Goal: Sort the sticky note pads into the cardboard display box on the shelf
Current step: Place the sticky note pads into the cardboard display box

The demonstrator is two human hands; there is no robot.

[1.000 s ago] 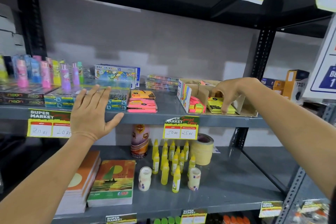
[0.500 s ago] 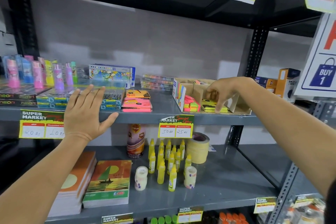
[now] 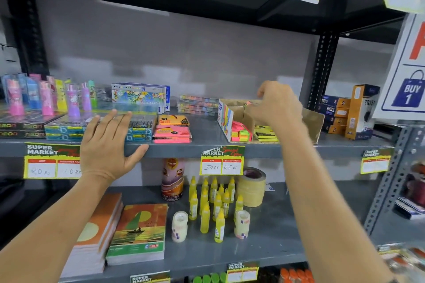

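Observation:
The cardboard display box (image 3: 313, 122) stands on the middle shelf, right of centre. Its front compartments hold pink and green sticky note pads (image 3: 240, 133) and yellow pads (image 3: 264, 135). My right hand (image 3: 278, 108) hovers blurred over the box's middle, fingers curled toward the back compartment; whether it grips anything is unclear. A loose stack of wrapped pads, orange (image 3: 173, 120) on top of pink (image 3: 172, 135), lies on the shelf left of the box. My left hand (image 3: 108, 145) is spread open at the shelf's front edge, left of that stack, holding nothing.
Pen packs (image 3: 69, 131) lie under my left fingertips, with colourful tubes (image 3: 47, 99) and crayon boxes (image 3: 140, 96) behind. Orange cartons (image 3: 358, 112) stand right of the display box, past the shelf post (image 3: 322, 69). The lower shelf carries notebooks (image 3: 140, 234), glue bottles (image 3: 213, 202) and tape rolls (image 3: 251, 187).
My right hand has lifted off the yellow pads in the box and risen toward the box's back. My left hand has stayed at the shelf edge.

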